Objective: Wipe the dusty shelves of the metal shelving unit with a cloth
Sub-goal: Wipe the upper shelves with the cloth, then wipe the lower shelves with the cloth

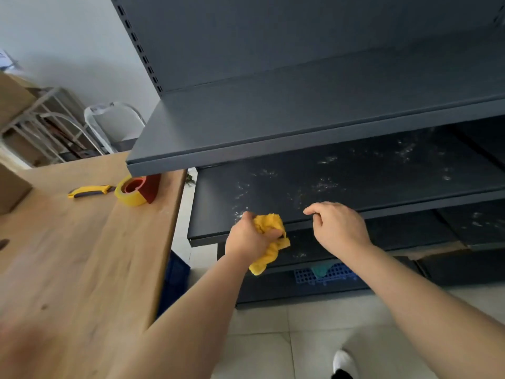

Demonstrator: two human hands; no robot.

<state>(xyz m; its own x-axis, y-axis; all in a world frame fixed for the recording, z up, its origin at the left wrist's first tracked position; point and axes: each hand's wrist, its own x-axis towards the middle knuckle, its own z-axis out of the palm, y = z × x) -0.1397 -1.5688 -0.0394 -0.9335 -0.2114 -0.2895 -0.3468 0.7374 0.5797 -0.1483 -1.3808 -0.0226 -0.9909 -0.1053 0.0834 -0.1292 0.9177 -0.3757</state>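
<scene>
Two hands I log here. Left hand (251,239): fisted round the yellow cloth (269,222), at the front-left corner of the dusty middle shelf (341,181). Right hand (338,228): loosely curled, holding nothing, over that shelf's front edge. Bench (82,255) alongside: tape roll (134,191), yellow knife (90,191).

My yellow cloth (269,222) is bunched in my left hand (250,237) at the front left corner of the middle shelf (355,170), one end hanging below its edge. This dark grey metal shelf is flecked with pale dust, while the upper shelf (273,116) looks clean.
</scene>
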